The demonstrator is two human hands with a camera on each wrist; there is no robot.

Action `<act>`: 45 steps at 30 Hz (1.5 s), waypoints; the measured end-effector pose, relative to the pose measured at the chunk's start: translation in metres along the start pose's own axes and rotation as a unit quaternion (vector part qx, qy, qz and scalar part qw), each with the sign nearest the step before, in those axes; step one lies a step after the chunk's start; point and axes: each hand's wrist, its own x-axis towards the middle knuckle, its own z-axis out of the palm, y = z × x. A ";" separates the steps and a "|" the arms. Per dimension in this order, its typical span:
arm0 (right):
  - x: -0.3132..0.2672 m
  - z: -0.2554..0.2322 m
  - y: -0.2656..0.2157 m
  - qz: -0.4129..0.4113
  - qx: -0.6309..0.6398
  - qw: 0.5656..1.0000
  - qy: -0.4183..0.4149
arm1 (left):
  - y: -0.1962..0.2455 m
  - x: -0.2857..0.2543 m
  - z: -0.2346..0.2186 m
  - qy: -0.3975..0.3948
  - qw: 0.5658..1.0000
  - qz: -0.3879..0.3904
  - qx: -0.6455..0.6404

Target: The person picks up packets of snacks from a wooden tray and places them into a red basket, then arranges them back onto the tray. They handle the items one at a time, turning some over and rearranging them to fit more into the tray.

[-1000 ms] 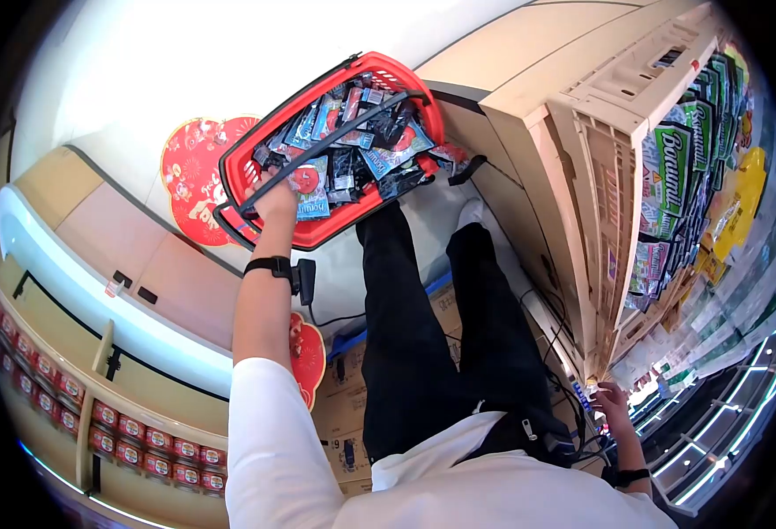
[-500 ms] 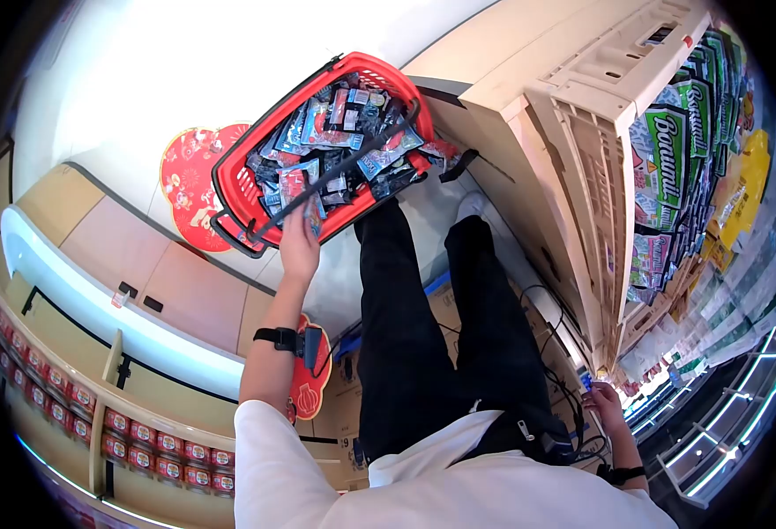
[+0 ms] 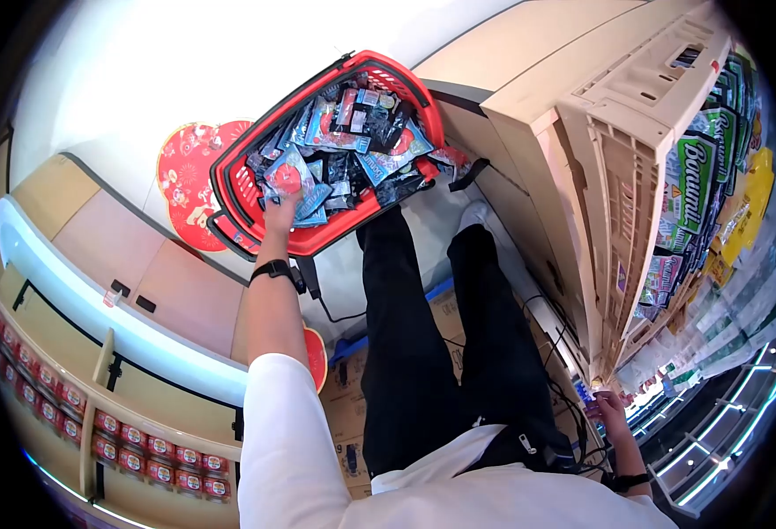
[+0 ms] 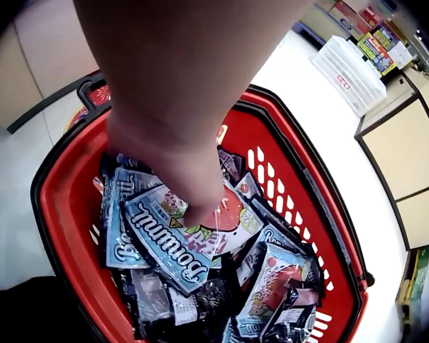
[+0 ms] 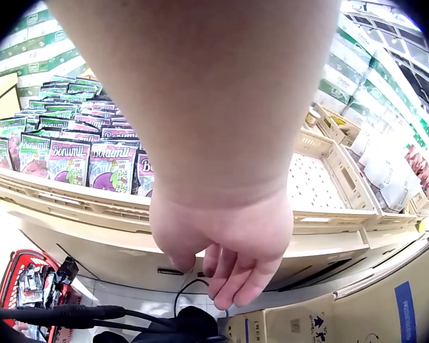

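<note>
My left hand [image 3: 280,214] reaches into the red shopping basket [image 4: 64,207] at its near left end. It grips a light-blue and white snack bag [image 4: 173,239] printed with a pink fruit, the thumb lying across the bag's front; the other fingers are hidden behind it in the left wrist view. Under and beside this bag lie several similar snack bags [image 3: 331,128], dark and blue ones mixed. My right hand [image 5: 225,250] hangs loosely with nothing in it, in front of the display shelf at the right.
Beige crates [image 5: 322,186] line the shelf on the right, one filled with green and purple snack bags [image 5: 71,153]. Cardboard [image 5: 293,325] and black cables [image 3: 573,410] lie near my legs. Shelves with red-labelled jars [image 3: 159,458] stand at the left. A red decoration [image 3: 196,176] marks the floor.
My left hand moved back toward me, then into the basket again, and now holds up a snack bag. The black basket handle, earlier across the bags, is down at the rim. The right hand stays low.
</note>
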 end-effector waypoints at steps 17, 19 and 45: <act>0.009 0.011 -0.033 -0.043 -0.061 0.997 -0.035 | 0.027 -0.089 -0.014 -0.042 0.972 0.075 -0.219; 0.014 0.021 -0.045 -0.075 -0.065 0.993 -0.066 | 0.021 -0.101 -0.014 -0.030 0.965 0.194 -0.172; 0.286 0.415 -0.298 -0.158 0.127 0.979 0.022 | 0.048 -0.109 0.027 -0.211 0.952 0.219 -0.034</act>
